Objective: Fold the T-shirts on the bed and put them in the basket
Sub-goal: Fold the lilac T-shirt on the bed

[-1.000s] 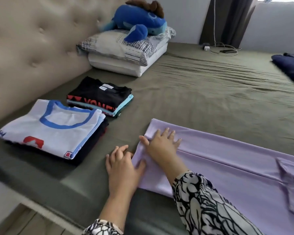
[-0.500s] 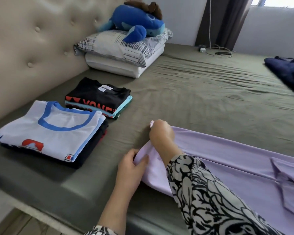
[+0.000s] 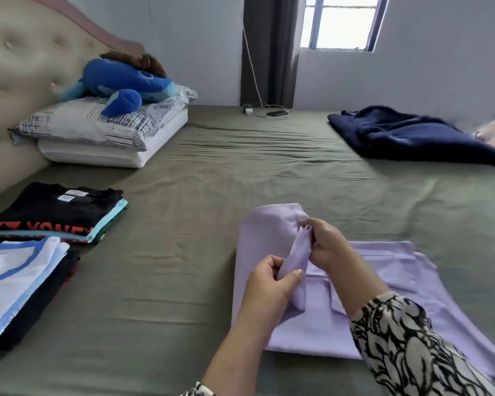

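Note:
A lilac T-shirt point(image 3: 377, 284) lies on the olive bed sheet point(image 3: 183, 281) in front of me, its left end lifted up and turned over toward the right. My left hand point(image 3: 272, 284) pinches the near corner of that raised end. My right hand point(image 3: 326, 244) pinches the far corner, a little higher. Two stacks of folded shirts sit at the left: one topped by a black shirt point(image 3: 57, 207), one topped by a white shirt with blue trim point(image 3: 15, 278). No basket is in view.
Pillows point(image 3: 103, 135) with a blue plush toy point(image 3: 126, 81) lie by the padded headboard. A dark navy garment point(image 3: 412, 138) lies at the far right. A charger and phone point(image 3: 272, 112) rest at the bed's far edge under the window.
Both hands went from pressing the shirt's left end flat to pinching its corners and lifting it rightward over the shirt. The camera swung up and to the right.

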